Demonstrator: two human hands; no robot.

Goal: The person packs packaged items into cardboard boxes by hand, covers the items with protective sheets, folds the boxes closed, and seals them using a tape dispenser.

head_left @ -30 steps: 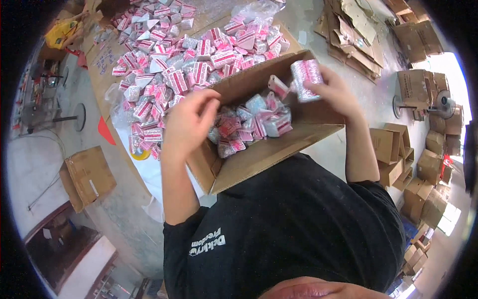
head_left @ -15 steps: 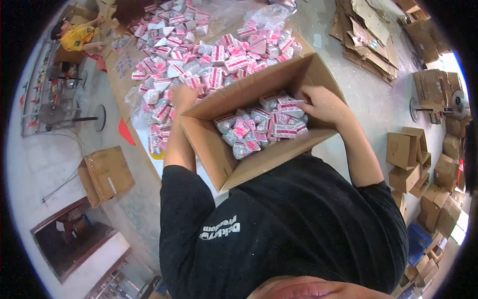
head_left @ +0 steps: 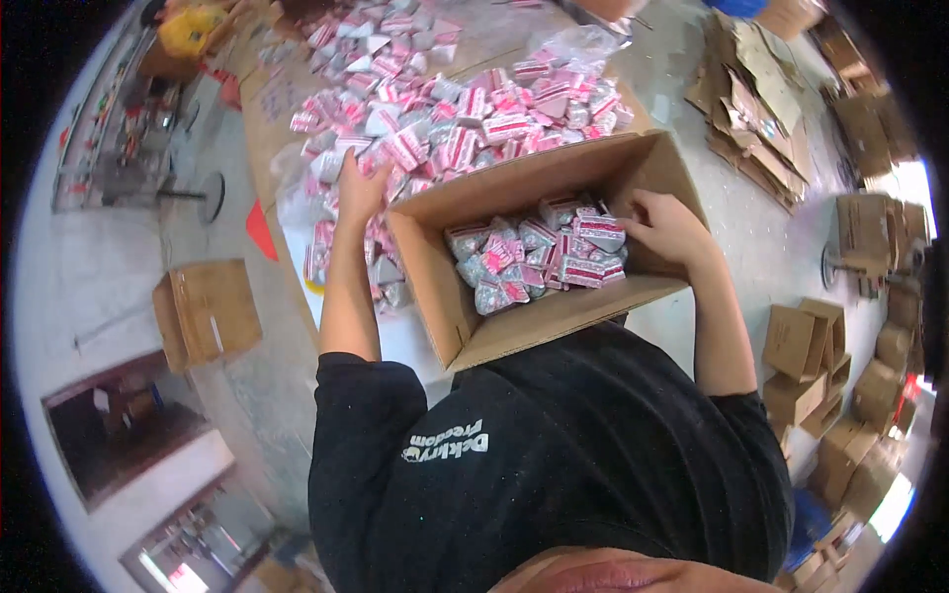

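Workshop table (head_left: 272,143) | heaped packets (head_left: 473,104) just beyond my left hand (head_left: 361,198), fingers apart | my right hand (head_left: 667,227) inside box's (head_left: 440,287) right end, grip unclear

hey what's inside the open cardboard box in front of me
The open cardboard box holds a jumble of pink-and-silver packets. Whatever lies beneath the top ones is covered.

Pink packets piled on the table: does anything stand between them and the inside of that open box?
Yes: the far wall of the box rises between the piled packets and its inside, though its top is open. Nothing visible separates the left hand from those packets.
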